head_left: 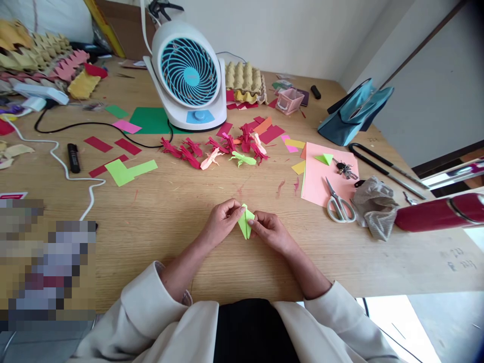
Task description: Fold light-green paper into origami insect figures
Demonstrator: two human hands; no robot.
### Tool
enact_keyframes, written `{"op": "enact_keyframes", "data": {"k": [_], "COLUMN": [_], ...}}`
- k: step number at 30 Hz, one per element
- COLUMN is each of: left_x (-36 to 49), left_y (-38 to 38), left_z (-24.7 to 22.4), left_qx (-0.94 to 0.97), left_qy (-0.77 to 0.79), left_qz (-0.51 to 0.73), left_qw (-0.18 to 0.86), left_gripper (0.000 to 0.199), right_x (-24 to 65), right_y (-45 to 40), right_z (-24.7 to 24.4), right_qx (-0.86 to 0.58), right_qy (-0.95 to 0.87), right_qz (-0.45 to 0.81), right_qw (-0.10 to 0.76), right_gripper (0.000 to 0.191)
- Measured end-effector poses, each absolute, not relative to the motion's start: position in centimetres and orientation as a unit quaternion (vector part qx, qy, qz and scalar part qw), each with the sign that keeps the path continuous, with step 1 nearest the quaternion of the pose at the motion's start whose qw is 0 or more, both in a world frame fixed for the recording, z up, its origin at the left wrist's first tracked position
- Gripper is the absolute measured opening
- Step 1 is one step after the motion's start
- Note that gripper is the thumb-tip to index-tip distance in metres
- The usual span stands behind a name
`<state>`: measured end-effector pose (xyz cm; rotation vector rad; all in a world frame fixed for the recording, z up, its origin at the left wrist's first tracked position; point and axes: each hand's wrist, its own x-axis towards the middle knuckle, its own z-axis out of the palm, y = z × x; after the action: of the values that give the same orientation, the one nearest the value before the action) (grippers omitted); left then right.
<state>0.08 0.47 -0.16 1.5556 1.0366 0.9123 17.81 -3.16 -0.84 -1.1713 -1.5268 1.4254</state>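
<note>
A small folded lime-green paper (246, 223) is held above the wooden table, its pointed end toward my body. My left hand (224, 220) pinches its upper left edge between thumb and fingers. On the other side, my right hand (271, 230) grips the right edge, thumb on top. Beyond my hands lies a row of folded paper figures, mostly red (189, 155), with a pale pink one (212, 159) and a lime-green one (242, 159). A cut lime-green sheet (123, 172) rests to the left of them.
A white fan (191, 75) stands at the back. Scissors (340, 205) and keys (345, 170) lie on pink paper (317, 176) at right, near a crumpled cloth (376, 205) and a red bottle (434, 213). A white cable (56, 156) and black marker (73, 158) are at left.
</note>
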Motion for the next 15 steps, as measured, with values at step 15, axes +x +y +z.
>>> {"op": "enact_keyframes", "data": {"k": [15], "left_x": [0.13], "left_y": [0.34], "left_z": [-0.86], "left_qx": [0.612], "left_qy": [0.417], "left_qz": [0.368], "left_qw": [0.562], "left_gripper": [0.036], "right_x": [17.70], "right_y": [-3.15], "right_z": [-0.81], "right_qx": [-0.462], "right_qy": [-0.603], "right_qz": [0.533], "right_qw": [0.373], "right_gripper": [0.040]}}
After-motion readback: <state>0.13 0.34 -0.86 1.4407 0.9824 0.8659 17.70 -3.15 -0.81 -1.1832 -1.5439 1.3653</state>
